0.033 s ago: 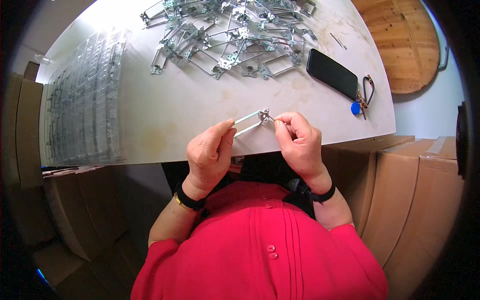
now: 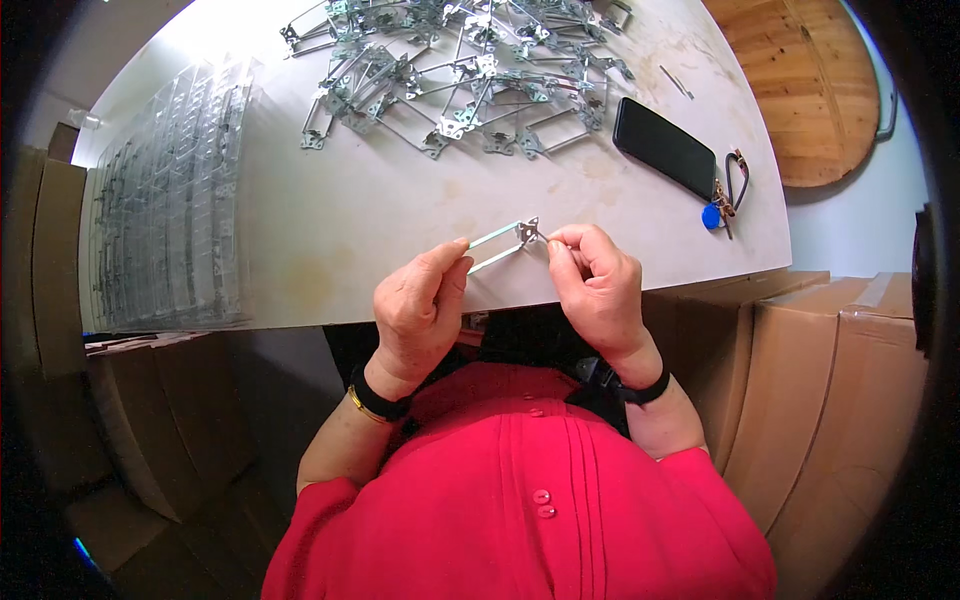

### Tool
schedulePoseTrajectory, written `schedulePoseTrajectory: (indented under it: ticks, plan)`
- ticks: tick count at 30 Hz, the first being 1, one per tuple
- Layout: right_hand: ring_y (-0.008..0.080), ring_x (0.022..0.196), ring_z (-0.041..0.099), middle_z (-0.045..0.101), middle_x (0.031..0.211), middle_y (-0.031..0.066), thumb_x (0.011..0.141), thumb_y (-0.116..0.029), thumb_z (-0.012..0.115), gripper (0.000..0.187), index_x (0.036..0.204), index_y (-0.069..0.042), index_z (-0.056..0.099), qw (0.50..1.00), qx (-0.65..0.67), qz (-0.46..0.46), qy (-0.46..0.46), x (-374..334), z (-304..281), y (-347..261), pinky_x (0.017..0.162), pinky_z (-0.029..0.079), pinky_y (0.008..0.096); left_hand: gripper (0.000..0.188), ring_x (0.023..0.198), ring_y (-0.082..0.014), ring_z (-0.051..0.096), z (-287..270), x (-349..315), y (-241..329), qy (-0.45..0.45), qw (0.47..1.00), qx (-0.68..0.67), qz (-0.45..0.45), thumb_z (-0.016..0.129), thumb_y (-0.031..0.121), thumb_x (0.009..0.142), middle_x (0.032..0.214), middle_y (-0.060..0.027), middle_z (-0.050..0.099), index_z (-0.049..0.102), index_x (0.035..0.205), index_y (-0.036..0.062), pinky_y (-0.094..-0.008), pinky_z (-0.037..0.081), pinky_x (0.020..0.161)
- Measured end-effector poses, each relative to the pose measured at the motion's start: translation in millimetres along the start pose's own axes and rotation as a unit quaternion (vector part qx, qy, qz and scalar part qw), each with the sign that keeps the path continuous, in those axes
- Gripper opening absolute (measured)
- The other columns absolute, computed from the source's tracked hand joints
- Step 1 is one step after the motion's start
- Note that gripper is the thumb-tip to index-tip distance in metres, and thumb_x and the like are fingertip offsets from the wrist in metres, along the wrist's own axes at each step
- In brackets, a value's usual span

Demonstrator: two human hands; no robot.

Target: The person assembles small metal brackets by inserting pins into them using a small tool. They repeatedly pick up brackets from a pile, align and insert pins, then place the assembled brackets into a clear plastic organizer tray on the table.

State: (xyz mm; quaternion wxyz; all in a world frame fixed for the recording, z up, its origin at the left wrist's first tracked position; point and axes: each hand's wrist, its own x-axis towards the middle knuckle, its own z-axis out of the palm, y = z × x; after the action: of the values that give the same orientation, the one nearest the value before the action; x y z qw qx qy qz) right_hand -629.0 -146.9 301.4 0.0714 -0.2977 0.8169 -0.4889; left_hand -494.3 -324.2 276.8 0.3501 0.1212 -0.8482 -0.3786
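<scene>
Over the near edge of the table, my left hand pinches the near end of a metal bracket, which has two thin parallel bars and a pierced plate at its far end. My right hand is closed, thumb against forefinger, on a thin dark pin-like piece that reaches the bracket's plate. Most of that piece is hidden by the fingers, so its exact kind does not show. The bracket's near end lies covered by my left fingers.
A heap of similar metal brackets spreads across the back of the white table. Stacked clear plastic trays stand at left. A black phone with a strap and thin loose pins lie at right. Cardboard boxes flank me.
</scene>
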Motion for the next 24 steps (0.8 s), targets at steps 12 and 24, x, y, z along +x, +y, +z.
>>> schedulePoseTrajectory:
  ticks: [12,24]
  plan:
    - [0.02,0.053,0.066,0.065,0.064,0.0107,0.099,-0.007,0.071,0.002,0.098,-0.005,0.069,1.0,0.005,0.005,-0.012,-1.5,-2.4,-2.3,0.054,0.048,0.0341,0.02,0.069,-0.0262,0.071,1.5,-0.8,-2.6,0.011,1.0,-0.004,0.008,0.08,-0.001,0.093,0.089,-0.0147,0.075,0.075,0.113,-0.0001,-0.0345,0.056,0.064]
    - [0.013,0.054,0.063,0.065,0.063,0.0088,0.099,-0.005,0.069,0.003,0.098,-0.003,0.068,0.999,0.028,0.03,-0.026,-6.0,-4.9,-5.1,0.054,0.047,0.0324,0.02,0.07,-0.0168,0.068,0.7,-0.8,-3.0,0.007,1.0,-0.001,0.016,0.079,0.0,0.096,0.087,-0.0125,0.074,0.075,0.116,0.0002,-0.0295,0.054,0.064]
